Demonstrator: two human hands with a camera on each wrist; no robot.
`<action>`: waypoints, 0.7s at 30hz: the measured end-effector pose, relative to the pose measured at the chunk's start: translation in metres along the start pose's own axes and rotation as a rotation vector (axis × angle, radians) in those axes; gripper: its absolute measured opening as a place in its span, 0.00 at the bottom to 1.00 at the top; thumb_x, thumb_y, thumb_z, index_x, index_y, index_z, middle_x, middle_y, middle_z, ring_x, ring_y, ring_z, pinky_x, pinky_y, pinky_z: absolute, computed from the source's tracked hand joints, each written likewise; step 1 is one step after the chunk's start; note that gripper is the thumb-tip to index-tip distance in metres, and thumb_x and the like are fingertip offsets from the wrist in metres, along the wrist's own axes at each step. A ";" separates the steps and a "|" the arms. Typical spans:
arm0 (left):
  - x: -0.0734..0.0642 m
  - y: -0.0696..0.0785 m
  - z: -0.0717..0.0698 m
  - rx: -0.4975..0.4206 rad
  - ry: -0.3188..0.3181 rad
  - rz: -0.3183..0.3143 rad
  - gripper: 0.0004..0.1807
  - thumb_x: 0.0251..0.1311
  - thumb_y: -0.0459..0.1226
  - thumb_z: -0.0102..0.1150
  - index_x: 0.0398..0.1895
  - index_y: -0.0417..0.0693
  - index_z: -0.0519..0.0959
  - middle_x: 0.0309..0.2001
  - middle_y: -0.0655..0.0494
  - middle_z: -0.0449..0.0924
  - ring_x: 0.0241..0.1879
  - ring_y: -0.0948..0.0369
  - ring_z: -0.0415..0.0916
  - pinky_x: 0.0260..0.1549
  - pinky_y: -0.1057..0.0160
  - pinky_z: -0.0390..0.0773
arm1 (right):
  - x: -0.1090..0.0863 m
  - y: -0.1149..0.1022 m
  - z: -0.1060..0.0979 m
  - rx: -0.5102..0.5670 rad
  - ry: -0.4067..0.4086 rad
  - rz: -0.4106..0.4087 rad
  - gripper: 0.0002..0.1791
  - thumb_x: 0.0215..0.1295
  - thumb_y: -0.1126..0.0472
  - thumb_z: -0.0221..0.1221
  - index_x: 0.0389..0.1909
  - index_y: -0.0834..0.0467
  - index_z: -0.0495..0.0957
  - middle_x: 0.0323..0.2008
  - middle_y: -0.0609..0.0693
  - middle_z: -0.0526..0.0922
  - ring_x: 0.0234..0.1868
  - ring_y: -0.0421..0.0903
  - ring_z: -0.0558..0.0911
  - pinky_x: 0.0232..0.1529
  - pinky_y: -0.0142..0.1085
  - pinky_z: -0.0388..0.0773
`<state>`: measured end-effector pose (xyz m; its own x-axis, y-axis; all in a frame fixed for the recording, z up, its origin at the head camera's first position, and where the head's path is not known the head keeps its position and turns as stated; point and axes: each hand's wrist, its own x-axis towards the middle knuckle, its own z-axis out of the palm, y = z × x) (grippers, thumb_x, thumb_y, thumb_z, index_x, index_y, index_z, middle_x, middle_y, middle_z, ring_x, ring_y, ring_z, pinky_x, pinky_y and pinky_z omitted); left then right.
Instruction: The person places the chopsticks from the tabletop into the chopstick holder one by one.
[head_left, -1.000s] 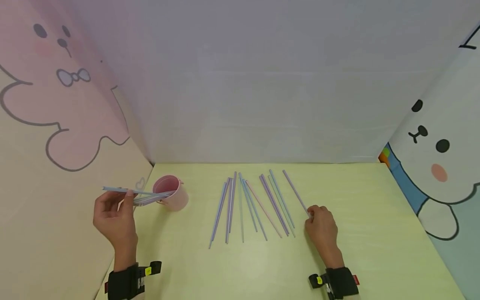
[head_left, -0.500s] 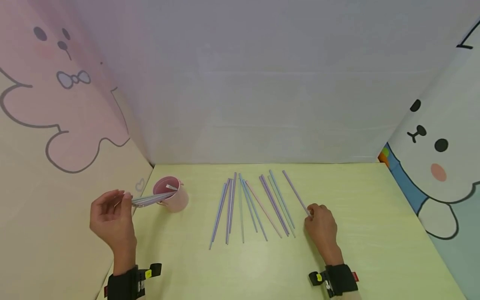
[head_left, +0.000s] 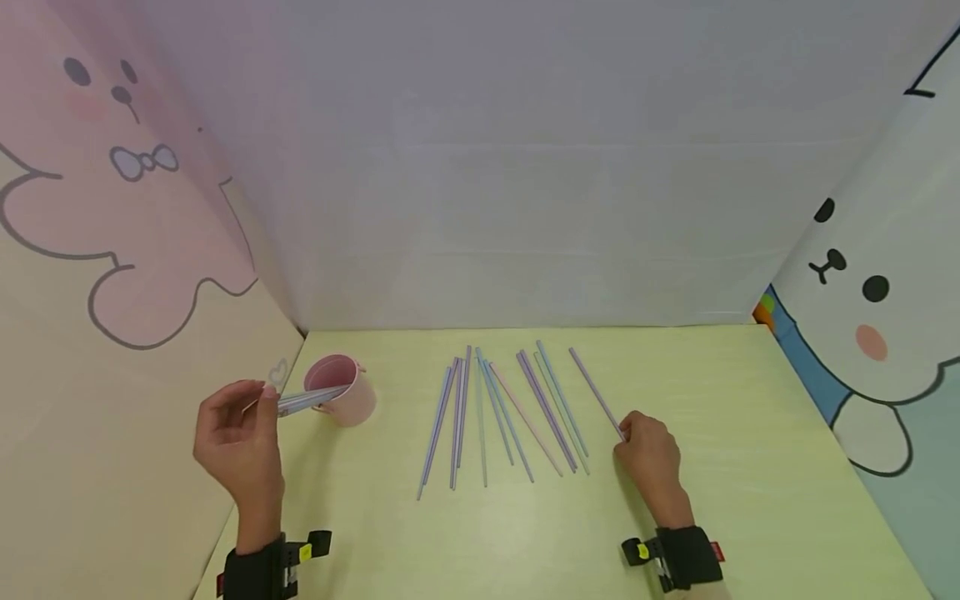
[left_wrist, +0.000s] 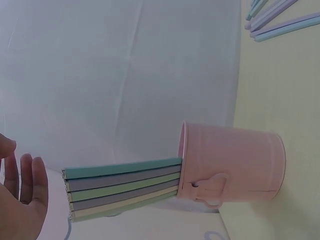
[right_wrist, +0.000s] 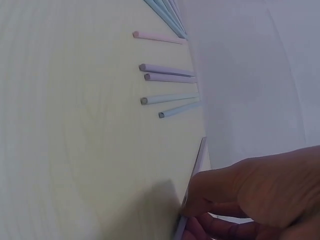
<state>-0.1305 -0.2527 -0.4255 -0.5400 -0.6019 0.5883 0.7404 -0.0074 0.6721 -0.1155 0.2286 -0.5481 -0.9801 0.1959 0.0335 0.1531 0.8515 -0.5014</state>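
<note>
One lilac stick [head_left: 594, 390], rightmost on the table [head_left: 757, 467]: near end pinched in the fingers of our right hand [head_left: 648, 458]. Light, stiff, apt to roll, we judge; best held mid-length. Left hand [head_left: 240, 442]: fingers relaxed, empty, beside pastel sticks [left_wrist: 124, 186] in a pink bucket [left_wrist: 240, 160].

Sticks [head_left: 547, 410] lie on the table [head_left: 450, 550], right of the bucket [head_left: 356, 402].

Left hand [head_left: 238, 437] released from a blue stick, closer to pink bucket [head_left: 356, 406], right hand [head_left: 648, 460] and lavender stick [head_left: 596, 392] shifted slightly.
</note>
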 end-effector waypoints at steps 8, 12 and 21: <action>-0.005 -0.004 0.006 -0.018 -0.049 0.001 0.16 0.46 0.08 0.58 0.41 0.08 0.69 0.36 0.33 0.79 0.36 0.50 0.82 0.39 0.66 0.86 | -0.002 0.003 -0.002 0.001 0.000 0.028 0.11 0.50 0.73 0.60 0.36 0.67 0.81 0.28 0.57 0.83 0.22 0.52 0.79 0.18 0.46 0.77; -0.010 -0.005 0.010 -0.037 -0.079 -0.004 0.17 0.45 0.08 0.58 0.41 0.08 0.69 0.36 0.33 0.79 0.36 0.50 0.81 0.39 0.66 0.86 | -0.004 0.003 -0.004 0.014 0.005 0.031 0.11 0.49 0.73 0.61 0.36 0.67 0.81 0.27 0.56 0.83 0.23 0.52 0.79 0.19 0.46 0.77; -0.021 -0.007 0.022 -0.007 -0.171 -0.011 0.16 0.45 0.07 0.57 0.41 0.08 0.69 0.37 0.34 0.78 0.38 0.51 0.80 0.40 0.67 0.85 | -0.005 0.000 -0.007 0.059 0.042 0.012 0.12 0.46 0.72 0.63 0.35 0.65 0.81 0.27 0.54 0.83 0.25 0.50 0.80 0.21 0.42 0.76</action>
<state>-0.1327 -0.2226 -0.4330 -0.6079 -0.4574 0.6491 0.7366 -0.0195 0.6761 -0.1100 0.2313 -0.5419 -0.9719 0.2270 0.0625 0.1558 0.8189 -0.5524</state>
